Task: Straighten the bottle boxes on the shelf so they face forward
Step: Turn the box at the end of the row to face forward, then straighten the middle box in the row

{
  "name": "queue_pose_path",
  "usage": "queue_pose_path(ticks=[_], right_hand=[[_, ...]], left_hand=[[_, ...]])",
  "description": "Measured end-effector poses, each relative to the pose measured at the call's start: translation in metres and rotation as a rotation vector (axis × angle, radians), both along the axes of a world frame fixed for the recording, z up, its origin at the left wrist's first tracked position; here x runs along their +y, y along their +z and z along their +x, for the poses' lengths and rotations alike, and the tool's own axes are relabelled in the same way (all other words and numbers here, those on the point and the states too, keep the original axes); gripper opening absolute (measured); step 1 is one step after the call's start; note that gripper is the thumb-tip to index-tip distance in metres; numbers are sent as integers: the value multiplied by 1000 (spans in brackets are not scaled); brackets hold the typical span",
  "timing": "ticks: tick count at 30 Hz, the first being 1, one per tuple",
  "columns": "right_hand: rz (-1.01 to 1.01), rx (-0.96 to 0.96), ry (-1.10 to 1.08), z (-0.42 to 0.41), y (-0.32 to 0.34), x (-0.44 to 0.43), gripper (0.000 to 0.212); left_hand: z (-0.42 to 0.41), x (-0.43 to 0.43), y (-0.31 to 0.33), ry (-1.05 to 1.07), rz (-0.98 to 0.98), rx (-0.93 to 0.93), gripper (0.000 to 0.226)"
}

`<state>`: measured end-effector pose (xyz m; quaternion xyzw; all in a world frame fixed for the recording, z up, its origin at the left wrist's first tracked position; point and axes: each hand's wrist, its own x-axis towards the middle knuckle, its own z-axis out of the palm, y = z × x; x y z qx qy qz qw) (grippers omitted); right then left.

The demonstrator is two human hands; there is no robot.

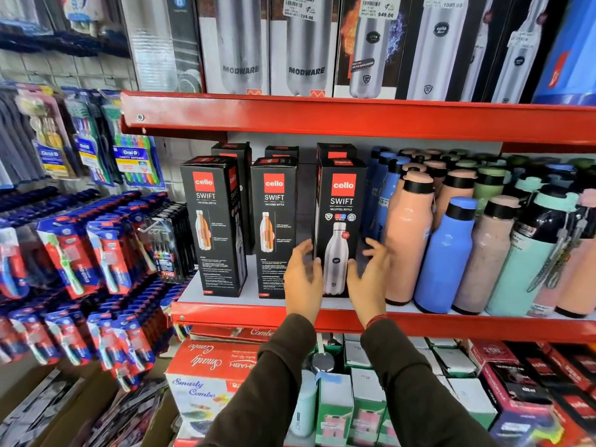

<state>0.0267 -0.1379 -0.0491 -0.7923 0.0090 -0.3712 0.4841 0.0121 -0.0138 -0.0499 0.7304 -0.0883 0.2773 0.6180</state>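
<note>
Three black Cello Swift bottle boxes stand in a front row on the red-edged shelf [245,312]. The right box [341,201] shows its front with a steel bottle picture. The middle box [273,227] and the left box [213,227] show text-heavy side panels; the left one is turned at an angle. More black boxes [335,151] stand behind them. My left hand [303,275] and my right hand [371,272] flank the lower part of the right box, fingers spread and slightly blurred, at or just off its sides. I cannot tell whether they touch it.
Loose pink, blue and mint bottles [448,253] crowd the shelf right of the boxes. Tall bottle boxes [306,43] fill the shelf above. Toothbrush packs [80,253] hang at the left. Boxed goods [206,375] sit on the shelf below.
</note>
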Motion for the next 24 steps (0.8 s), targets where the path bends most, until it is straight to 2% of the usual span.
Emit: queue_pose_path(ticks=[2,4,6,8,12,16,18,24], right_hand=[[-8,-142,17,-11,4,14,42],[-36,-197,81,-19,7,31,38],[-58,-164,185,-22,7,50,37],[-77,-46,297,-20,6,68,45],[-64,245,412,-11,6,95,58],[-44,395,405,-3,12,107,58],[-21,416,412,-2,11,110,61],[-65,347,382,-1,10,114,76]], left_hand=[[-7,11,3,87,-2,-106,32],[-8,22,7,193,-11,-204,32],[-6,36,10,318,-12,-229,36],[-1,50,11,368,-7,-180,43],[15,77,3,240,32,12,51],[26,93,1,115,31,239,47],[27,100,1,101,26,274,46],[26,111,4,95,-20,205,42]])
